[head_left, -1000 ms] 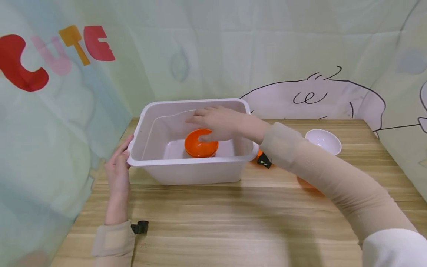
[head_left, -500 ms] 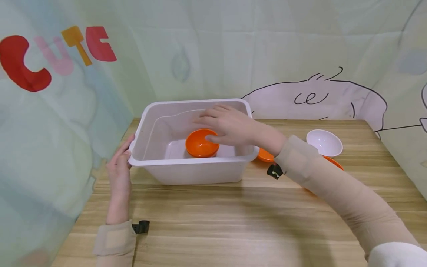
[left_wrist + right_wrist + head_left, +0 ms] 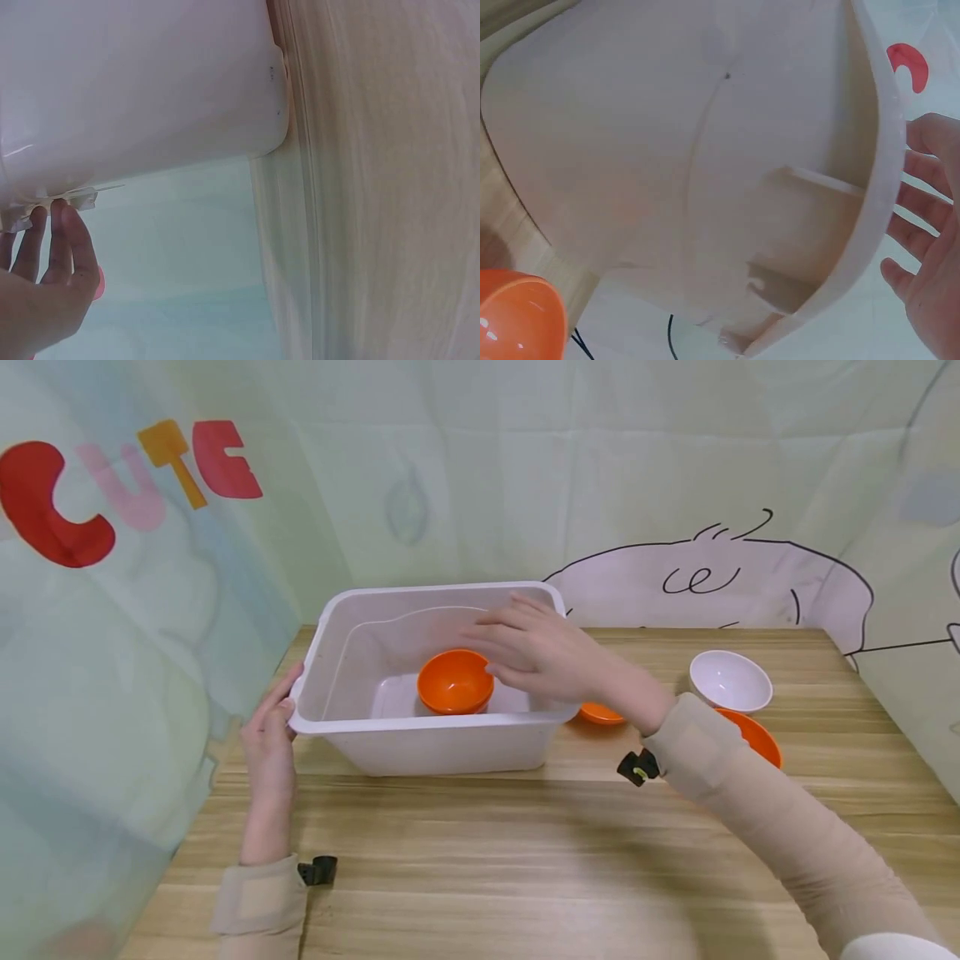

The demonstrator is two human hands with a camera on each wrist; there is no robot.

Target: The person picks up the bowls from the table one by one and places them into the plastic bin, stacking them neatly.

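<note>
A white plastic tub (image 3: 442, 750) stands on the wooden table, long side facing me. My left hand (image 3: 272, 739) grips its left end at the rim; in the left wrist view the fingers (image 3: 61, 247) hook under the rim's handle. An orange bowl (image 3: 454, 683) rests on the tub's floor, a second rim just showing beneath it. Over the right part of the tub, my right hand (image 3: 543, 652) hovers palm down, fingers loosely extended and holding nothing. The right wrist view shows that hand beyond the rim, past the tub's outer end wall (image 3: 652, 150).
Right of the tub sits another orange bowl (image 3: 602, 714), partly hidden by the tub and right wrist. Farther right are a white bowl (image 3: 731, 681) and an orange bowl (image 3: 756, 739), partly covered by the forearm. A printed curtain (image 3: 465, 493) hangs behind and at the left.
My right hand has drawn back rightward from above the orange bowl toward the tub's right rim, uncovering more of the bowls at right. The left hand has kept its hold.
</note>
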